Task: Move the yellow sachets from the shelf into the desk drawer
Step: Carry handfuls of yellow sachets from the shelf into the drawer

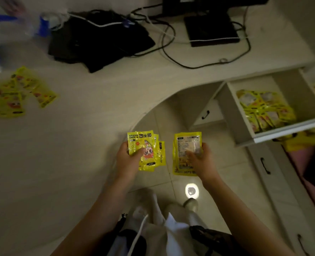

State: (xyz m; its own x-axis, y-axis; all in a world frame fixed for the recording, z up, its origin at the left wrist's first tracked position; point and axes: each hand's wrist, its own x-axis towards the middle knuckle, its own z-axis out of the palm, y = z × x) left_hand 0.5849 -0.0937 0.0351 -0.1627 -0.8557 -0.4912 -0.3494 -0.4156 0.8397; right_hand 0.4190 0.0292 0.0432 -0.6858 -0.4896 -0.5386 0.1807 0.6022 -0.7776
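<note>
Dim room, lit mostly from above; a round light spot (pixel 191 190) reflects off the pale tiled floor (pixel 226 174) btwn the person's feet.

Left hand (pixel 128 156) grips a fanned stack of yellow sachets (pixel 149 154), printed front up w/ a cartoon figure, thumb pressed across the top one. Right hand (pixel 201 157) holds a 2nd stack of sachets (pixel 185 154), back side up w/ small text, thumb on top, fingers curled under. Both stacks are held over the floor in the curved cut-out of the desk, apart from each other.

Desk (pixel 79 145) is a pale wood-grain top w/ a curved front edge. On its left part, a loose pile of sachets (pixel 18 93) lies blurred near the frame edge. At the back: a black bundle of cloth or bag (pixel 97 39), black and white cables (pixel 171 43), a flat black device (pixel 211 28) w/ a monitor base behind it. Blurred blue-and-clear items (pixel 14 28) at upper left; can't tell what they are.

To the right, the open desk drawer (pixel 289 133) is pulled out, white-walled, w/ more sachets (pixel 263 109) heaped inside against its front-left part. Below and beside it, closed drawer fronts w/ black handles (pixel 205 114).

Bottom of frame: pale trousers, a light shoe (pixel 190 203), a white cord.
</note>
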